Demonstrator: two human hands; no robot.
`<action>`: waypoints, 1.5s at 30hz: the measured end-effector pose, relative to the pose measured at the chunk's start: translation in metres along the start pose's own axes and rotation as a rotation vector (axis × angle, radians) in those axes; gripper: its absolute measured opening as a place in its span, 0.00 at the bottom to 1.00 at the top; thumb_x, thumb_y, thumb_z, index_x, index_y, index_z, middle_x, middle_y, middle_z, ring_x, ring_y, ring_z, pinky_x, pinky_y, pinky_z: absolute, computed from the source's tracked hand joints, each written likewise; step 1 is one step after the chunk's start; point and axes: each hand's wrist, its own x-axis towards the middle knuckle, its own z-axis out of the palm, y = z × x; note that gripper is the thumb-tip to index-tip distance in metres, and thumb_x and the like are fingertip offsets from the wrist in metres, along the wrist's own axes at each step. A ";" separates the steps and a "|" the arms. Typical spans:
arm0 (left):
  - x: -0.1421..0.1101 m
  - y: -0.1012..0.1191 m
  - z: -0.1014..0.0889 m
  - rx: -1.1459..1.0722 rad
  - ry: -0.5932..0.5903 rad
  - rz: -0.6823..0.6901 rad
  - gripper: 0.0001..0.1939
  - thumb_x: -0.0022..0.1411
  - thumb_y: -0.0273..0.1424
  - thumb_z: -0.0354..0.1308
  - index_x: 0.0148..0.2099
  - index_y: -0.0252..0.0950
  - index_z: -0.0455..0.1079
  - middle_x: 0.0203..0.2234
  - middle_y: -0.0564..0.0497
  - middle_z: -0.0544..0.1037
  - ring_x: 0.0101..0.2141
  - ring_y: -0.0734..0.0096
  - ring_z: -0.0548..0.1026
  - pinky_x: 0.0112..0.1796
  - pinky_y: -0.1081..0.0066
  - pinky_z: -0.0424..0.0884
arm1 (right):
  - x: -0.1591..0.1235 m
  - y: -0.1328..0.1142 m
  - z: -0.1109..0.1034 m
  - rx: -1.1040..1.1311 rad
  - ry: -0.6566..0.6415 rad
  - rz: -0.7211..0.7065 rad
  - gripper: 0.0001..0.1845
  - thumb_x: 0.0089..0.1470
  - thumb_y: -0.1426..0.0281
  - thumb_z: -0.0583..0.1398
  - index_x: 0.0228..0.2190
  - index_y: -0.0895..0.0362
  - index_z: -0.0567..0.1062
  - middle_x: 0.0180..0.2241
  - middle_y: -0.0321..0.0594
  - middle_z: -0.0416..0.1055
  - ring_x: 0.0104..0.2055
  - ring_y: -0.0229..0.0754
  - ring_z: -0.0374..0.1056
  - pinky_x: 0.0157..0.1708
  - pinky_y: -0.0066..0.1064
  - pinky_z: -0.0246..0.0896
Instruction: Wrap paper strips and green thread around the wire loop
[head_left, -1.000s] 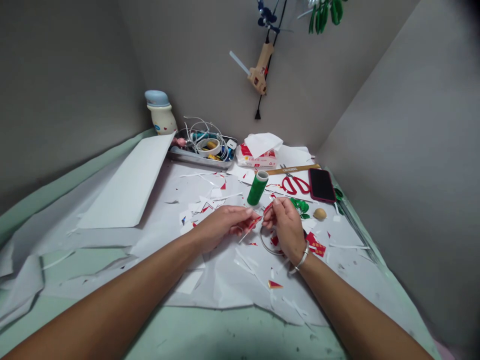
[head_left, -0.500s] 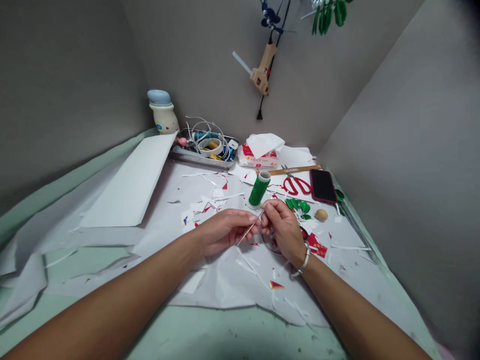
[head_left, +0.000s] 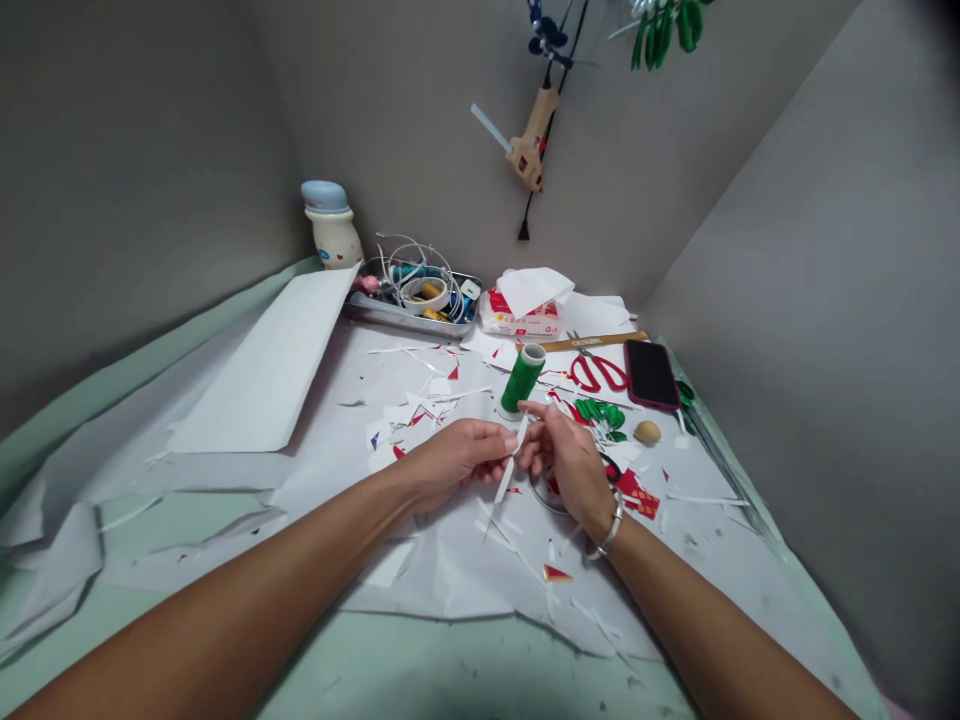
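My left hand [head_left: 478,452] pinches a narrow white paper strip [head_left: 506,480] between thumb and fingers; a thin wire-like end sticks out below it. Close beside it, my right hand [head_left: 564,452] has its fingers bent at the strip's upper end, the index finger reaching forward. Whether the right fingertips grip the strip is hard to make out. Just beyond the hands stands a spool of green thread [head_left: 522,380]. Green leaf-shaped pieces [head_left: 600,412] lie to the right of it, near a small round tan object [head_left: 647,432]. A dark-handled ring-shaped item is partly hidden under my right hand.
Red-handled scissors [head_left: 598,373], a phone [head_left: 651,374] and a wooden ruler [head_left: 592,342] lie at the back right. Behind are a tissue pack [head_left: 521,312] and a metal tray [head_left: 409,317] of supplies. A glue gun [head_left: 534,140] hangs on the wall. Paper scraps [head_left: 409,412] litter the table.
The strip between my hands has turned, so its broad white face shows instead of a thin edge. My right index finger has stretched forward. The view has shifted slightly.
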 end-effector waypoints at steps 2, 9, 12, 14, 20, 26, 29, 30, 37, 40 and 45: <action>0.000 -0.001 0.002 0.058 0.034 0.018 0.12 0.56 0.36 0.61 0.29 0.31 0.71 0.20 0.53 0.69 0.23 0.77 0.64 0.27 0.74 0.56 | -0.001 -0.001 0.000 -0.061 0.033 -0.029 0.21 0.58 0.52 0.53 0.39 0.57 0.71 0.24 0.34 0.69 0.20 0.34 0.63 0.21 0.25 0.58; 0.000 -0.003 0.003 0.212 0.166 0.156 0.07 0.56 0.33 0.60 0.32 0.33 0.72 0.21 0.53 0.71 0.24 0.77 0.67 0.29 0.73 0.59 | -0.006 -0.003 -0.001 -0.260 0.004 -0.117 0.10 0.54 0.63 0.59 0.26 0.56 0.68 0.20 0.29 0.63 0.21 0.33 0.58 0.23 0.25 0.54; 0.001 -0.008 0.002 0.226 0.163 0.154 0.06 0.54 0.31 0.61 0.33 0.33 0.72 0.21 0.53 0.72 0.24 0.76 0.68 0.28 0.73 0.60 | -0.006 -0.004 0.001 -0.303 0.013 -0.086 0.08 0.52 0.66 0.59 0.25 0.56 0.69 0.18 0.28 0.62 0.20 0.32 0.55 0.21 0.25 0.52; 0.001 -0.011 0.002 0.211 0.145 0.133 0.07 0.53 0.30 0.62 0.35 0.33 0.71 0.21 0.52 0.73 0.24 0.76 0.69 0.28 0.73 0.60 | -0.006 -0.004 0.002 -0.319 0.033 -0.074 0.08 0.51 0.67 0.59 0.24 0.56 0.69 0.18 0.28 0.62 0.18 0.32 0.53 0.21 0.26 0.51; -0.001 -0.006 0.004 0.154 0.163 0.076 0.20 0.54 0.34 0.62 0.49 0.33 0.67 0.26 0.47 0.77 0.25 0.72 0.73 0.27 0.71 0.62 | -0.006 -0.003 0.000 -0.281 0.047 -0.035 0.08 0.50 0.66 0.58 0.23 0.55 0.67 0.16 0.28 0.60 0.18 0.32 0.53 0.19 0.25 0.49; -0.001 0.000 0.005 0.159 0.231 0.165 0.10 0.56 0.36 0.61 0.35 0.33 0.74 0.26 0.50 0.73 0.24 0.77 0.67 0.25 0.73 0.58 | -0.007 -0.006 0.000 -0.253 -0.002 0.000 0.09 0.50 0.65 0.58 0.23 0.55 0.67 0.16 0.28 0.59 0.18 0.32 0.52 0.19 0.25 0.48; 0.000 -0.002 0.003 0.119 0.241 0.205 0.10 0.55 0.36 0.62 0.33 0.34 0.73 0.24 0.51 0.71 0.24 0.77 0.66 0.26 0.73 0.59 | -0.008 -0.007 0.002 -0.293 -0.068 0.006 0.08 0.50 0.66 0.58 0.22 0.56 0.68 0.17 0.29 0.61 0.18 0.33 0.54 0.20 0.25 0.51; 0.001 -0.003 0.003 0.101 0.237 0.210 0.09 0.55 0.36 0.63 0.33 0.33 0.73 0.24 0.52 0.71 0.24 0.77 0.66 0.27 0.73 0.59 | -0.009 -0.008 0.003 -0.298 -0.099 0.010 0.09 0.50 0.66 0.59 0.23 0.56 0.68 0.17 0.29 0.62 0.18 0.33 0.55 0.21 0.26 0.51; 0.003 0.006 -0.006 -0.078 0.295 0.202 0.10 0.54 0.35 0.64 0.34 0.33 0.70 0.23 0.54 0.69 0.23 0.81 0.65 0.25 0.77 0.59 | -0.004 -0.015 -0.009 -0.366 0.101 -0.161 0.16 0.57 0.56 0.55 0.27 0.56 0.70 0.23 0.33 0.66 0.23 0.35 0.58 0.24 0.28 0.53; 0.004 0.008 -0.009 -0.121 0.346 0.211 0.12 0.53 0.35 0.65 0.34 0.32 0.70 0.23 0.55 0.68 0.22 0.83 0.64 0.23 0.79 0.57 | -0.002 -0.018 -0.017 -0.660 0.066 -0.121 0.16 0.55 0.59 0.57 0.22 0.55 0.68 0.19 0.32 0.64 0.23 0.36 0.57 0.24 0.28 0.51; 0.004 0.008 -0.010 -0.138 0.366 0.211 0.11 0.53 0.34 0.65 0.35 0.32 0.70 0.23 0.56 0.67 0.21 0.84 0.64 0.23 0.79 0.57 | -0.016 -0.026 -0.018 -1.082 -0.210 -0.002 0.09 0.48 0.65 0.62 0.22 0.54 0.70 0.19 0.34 0.69 0.21 0.37 0.59 0.22 0.28 0.44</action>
